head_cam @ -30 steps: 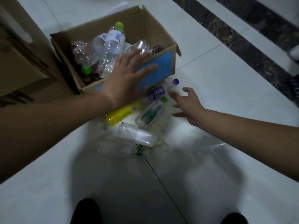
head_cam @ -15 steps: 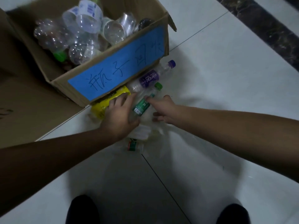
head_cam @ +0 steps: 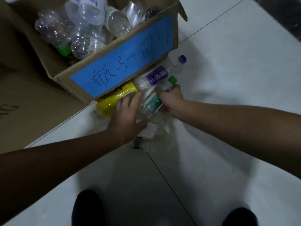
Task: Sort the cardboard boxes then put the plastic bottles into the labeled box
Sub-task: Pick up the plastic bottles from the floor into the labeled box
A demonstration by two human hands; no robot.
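While our hands work at the floor pile, the labeled box (head_cam: 62,80) stands on the white floor (head_cam: 228,79), already holding clear bottles.
Against its front wall lie a yellow bottle (head_cam: 112,98), a purple-labelled bottle (head_cam: 158,76) and a green-capped bottle (head_cam: 154,103). Our left hand (head_cam: 126,116) lays straight, close-set fingers on the yellow bottle; our right hand (head_cam: 171,99) curls its fingers round the green-capped bottle.

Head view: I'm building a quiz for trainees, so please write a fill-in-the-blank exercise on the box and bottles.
The box bears a ____ label.
The right hand grips the green-label bottle, whose cap is ____.
The left hand touches the yellow bottle, which lies on its ____.
The purple-capped bottle lies outside the box, on the ____.
Missing words: blue; green; side; floor.
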